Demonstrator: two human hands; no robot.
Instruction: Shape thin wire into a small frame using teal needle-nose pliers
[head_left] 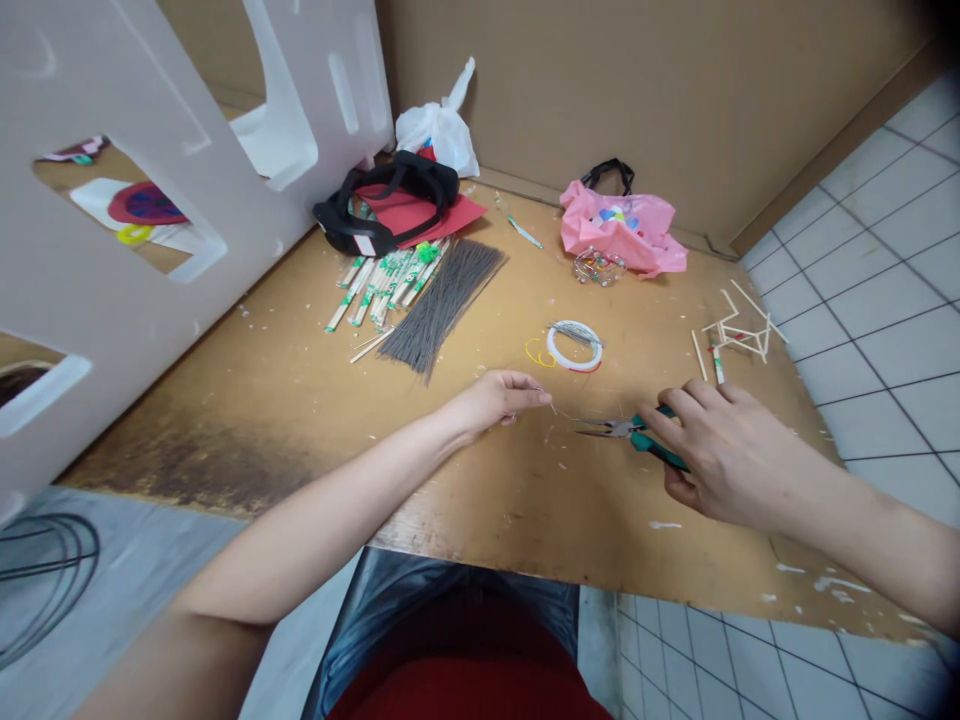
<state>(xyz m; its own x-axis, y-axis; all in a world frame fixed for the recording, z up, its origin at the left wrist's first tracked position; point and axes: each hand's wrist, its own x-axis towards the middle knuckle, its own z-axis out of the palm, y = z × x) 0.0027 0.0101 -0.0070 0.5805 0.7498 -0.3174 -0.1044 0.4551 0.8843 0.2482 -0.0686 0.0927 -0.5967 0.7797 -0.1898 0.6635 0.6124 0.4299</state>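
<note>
My left hand (510,396) pinches a thin wire (576,414) between thumb and fingers, just above the middle of the table. The wire runs right toward the jaws of the long-nose pliers; whether the jaws touch it I cannot tell. In my right hand (720,450) are the pliers (619,429), with green handles and their tips pointing left. Beyond both hands lies a white ring (575,345) with short grey wires inside it. A curl of yellow wire (537,352) rests at the ring's left side.
A bundle of grey wires (446,305) lies beside wrapped chopsticks (382,285) and a black headset-like band (337,225). Behind stand a white plastic bag (439,135) and a pink bag (622,235) with beaded wire (598,267). Loose sticks (739,330) lie right; a white plastic panel (262,200) bounds the left.
</note>
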